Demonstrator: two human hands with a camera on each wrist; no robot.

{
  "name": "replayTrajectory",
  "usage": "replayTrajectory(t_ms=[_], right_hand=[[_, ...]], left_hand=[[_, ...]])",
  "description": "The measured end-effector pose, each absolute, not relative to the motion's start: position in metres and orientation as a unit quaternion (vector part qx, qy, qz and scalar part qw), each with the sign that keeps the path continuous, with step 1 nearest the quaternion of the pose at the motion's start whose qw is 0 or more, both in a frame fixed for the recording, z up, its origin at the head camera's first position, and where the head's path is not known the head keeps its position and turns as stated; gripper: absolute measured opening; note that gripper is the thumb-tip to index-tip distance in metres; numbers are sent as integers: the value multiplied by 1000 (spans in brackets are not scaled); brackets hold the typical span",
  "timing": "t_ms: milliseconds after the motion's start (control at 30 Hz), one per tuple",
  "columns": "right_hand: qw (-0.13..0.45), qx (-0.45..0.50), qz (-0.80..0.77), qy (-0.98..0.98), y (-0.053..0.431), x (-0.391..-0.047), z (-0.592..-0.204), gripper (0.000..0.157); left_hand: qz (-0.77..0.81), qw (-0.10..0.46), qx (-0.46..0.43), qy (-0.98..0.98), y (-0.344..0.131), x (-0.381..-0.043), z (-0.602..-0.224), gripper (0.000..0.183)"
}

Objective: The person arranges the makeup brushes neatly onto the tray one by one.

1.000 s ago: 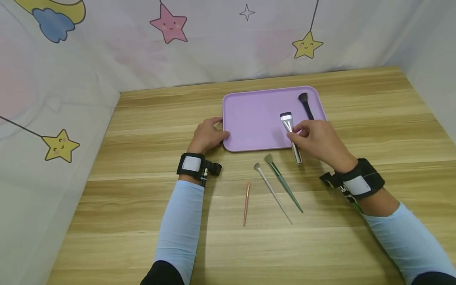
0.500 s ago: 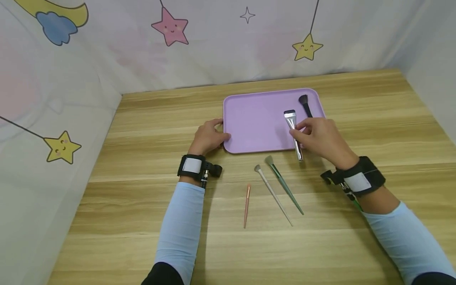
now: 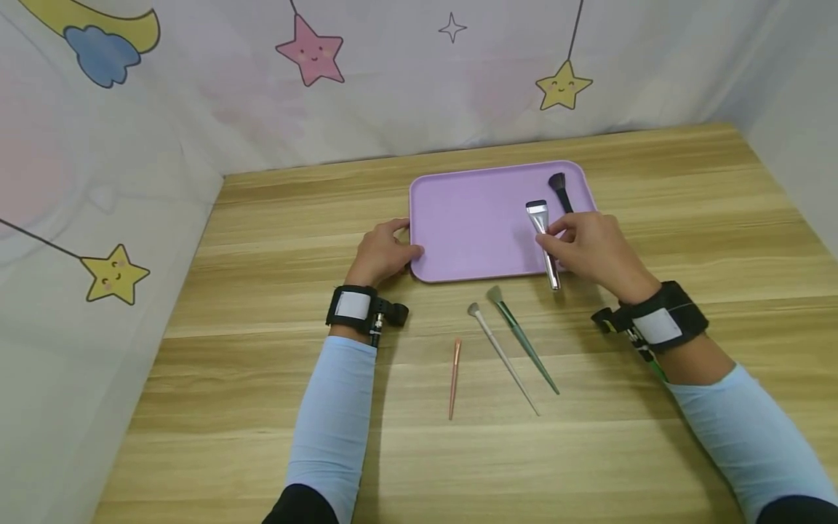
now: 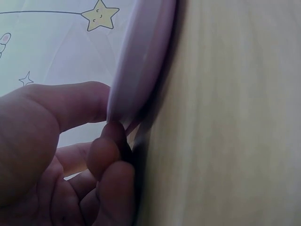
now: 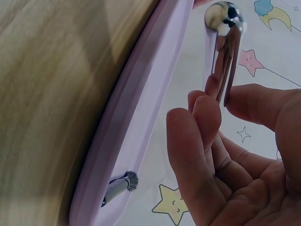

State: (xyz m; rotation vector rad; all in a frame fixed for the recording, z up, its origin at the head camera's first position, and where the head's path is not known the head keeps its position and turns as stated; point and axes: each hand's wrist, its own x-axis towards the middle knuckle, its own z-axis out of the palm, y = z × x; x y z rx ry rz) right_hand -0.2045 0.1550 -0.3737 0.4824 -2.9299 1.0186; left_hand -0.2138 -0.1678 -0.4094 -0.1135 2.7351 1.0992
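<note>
My right hand [image 3: 592, 247] pinches a silver flat-headed makeup brush [image 3: 539, 215] between thumb and fingertips, over the right part of the purple tray [image 3: 471, 225]. Its dark bristles point toward the back wall; its rounded shiny handle end [image 5: 225, 19] shows in the right wrist view. To the right of it a black makeup brush [image 3: 559, 189] lies in the tray, its handle hidden behind my right hand. My left hand [image 3: 382, 251] grips the tray's left side, with the thumb on the rim and fingertips [image 4: 117, 181] under the edge.
In front of the tray, a green makeup brush [image 3: 524, 338], a white makeup brush [image 3: 500, 353] and a small pink makeup brush [image 3: 455, 378] lie on the wooden table [image 3: 262, 291]. A white curtain [image 3: 406, 94] with printed stars stands behind the table.
My right hand has carried the silver makeup brush slightly right and toward the back, closer to the black one. My left hand stays at the tray's side.
</note>
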Motion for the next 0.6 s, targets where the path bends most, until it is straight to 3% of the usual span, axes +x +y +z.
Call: replayTrajectory(t_ms=[600], right_hand=[[-5, 158, 320, -934, 157, -218, -379, 34]], left_hand=[[366, 92, -38, 925, -170, -214, -409, 62]])
